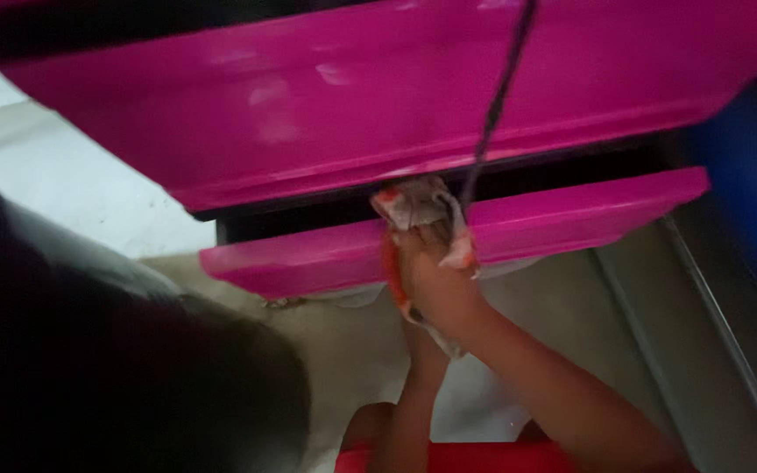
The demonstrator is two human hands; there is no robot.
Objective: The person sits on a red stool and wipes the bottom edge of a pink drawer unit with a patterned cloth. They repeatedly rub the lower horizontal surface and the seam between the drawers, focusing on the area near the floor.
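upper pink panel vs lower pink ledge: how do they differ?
The upper pink panel is far taller and spans nearly the whole frame; the lower pink ledge is a narrow strip. The cloth held by the hands lies against the ledge and the dark gap, not the panel. Both are glossy magenta.

Glossy smooth pink plastic drawers (pixel 571 215), a crumpled soft cloth (pixel 418 208), matt concrete floor (pixel 343 342).

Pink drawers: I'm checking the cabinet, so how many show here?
2. The big upper drawer spans the top; the lower drawer juts out beneath it, where a hand presses a cloth. More may be hidden.
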